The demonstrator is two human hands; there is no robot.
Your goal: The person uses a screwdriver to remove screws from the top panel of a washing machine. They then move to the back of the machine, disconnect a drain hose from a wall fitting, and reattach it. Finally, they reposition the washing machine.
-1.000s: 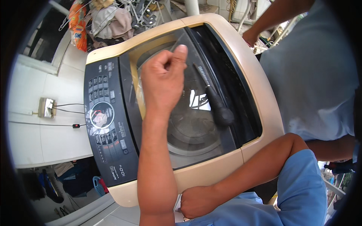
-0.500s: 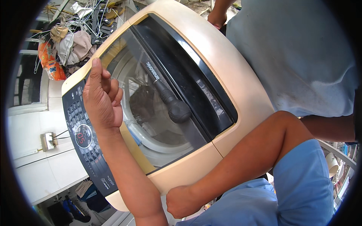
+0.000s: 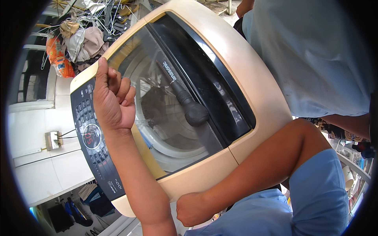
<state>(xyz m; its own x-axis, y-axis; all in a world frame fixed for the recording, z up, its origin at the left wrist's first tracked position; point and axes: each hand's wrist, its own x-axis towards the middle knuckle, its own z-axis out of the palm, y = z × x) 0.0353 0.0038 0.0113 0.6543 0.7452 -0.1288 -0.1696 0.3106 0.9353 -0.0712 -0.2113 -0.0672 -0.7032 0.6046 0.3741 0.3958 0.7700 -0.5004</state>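
My left hand (image 3: 115, 98) is raised over the left part of a beige top-loading washing machine (image 3: 264, 102), beside its dark control panel (image 3: 96, 153) with a lit red display. Its fingers are loosely curled and apart, thumb up, with nothing visible in them. A black club-shaped object (image 3: 195, 112) lies along the transparent lid (image 3: 157, 129), to the right of that hand. My right forearm slants along the machine's near right edge, and my right hand (image 3: 191, 208) is closed in a fist by the near edge, beside my left forearm. What is inside the fist, if anything, is hidden.
Another person in grey-blue clothing (image 3: 311, 51) stands close at the right. Wire hangers (image 3: 114, 17), piled clothes (image 3: 86, 45) and an orange packet (image 3: 59, 59) are at the upper left. A white tiled wall (image 3: 47, 118) with a socket (image 3: 52, 140) and cables is at the left.
My left hand has moved left from the lid's middle toward the panel, turning to show its palm and loosening its fingers. The view has shifted, and my right fist sits slightly farther left in it.
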